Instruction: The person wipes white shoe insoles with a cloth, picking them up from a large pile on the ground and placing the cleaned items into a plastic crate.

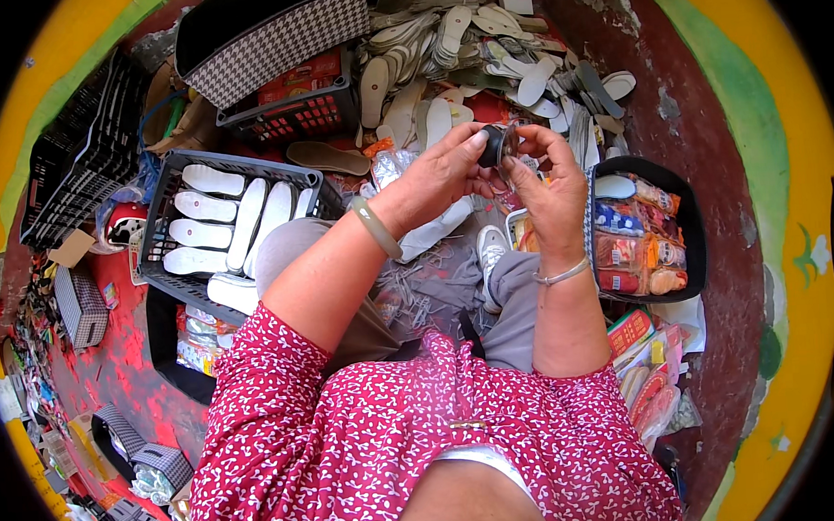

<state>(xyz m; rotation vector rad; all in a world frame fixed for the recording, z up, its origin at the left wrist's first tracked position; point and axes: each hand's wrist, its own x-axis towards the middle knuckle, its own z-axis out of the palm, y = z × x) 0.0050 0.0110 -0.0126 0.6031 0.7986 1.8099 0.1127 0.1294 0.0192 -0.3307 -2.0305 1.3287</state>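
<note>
One dark object point(493, 147) — left hand point(439, 173) and right hand point(551, 183) are pinching it, upper centre; white insoles point(204, 207) are lying mid-left.

From your head, the fisheye view faces steeply down past your shirt point(425, 406), close to your left hand point(443, 171) and right hand point(556, 185), taking in floor point(129, 384) around.

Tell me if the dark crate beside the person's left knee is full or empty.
Not empty: several white insoles lie inside the dark crate. Whether more lie underneath cannot be told.
</note>
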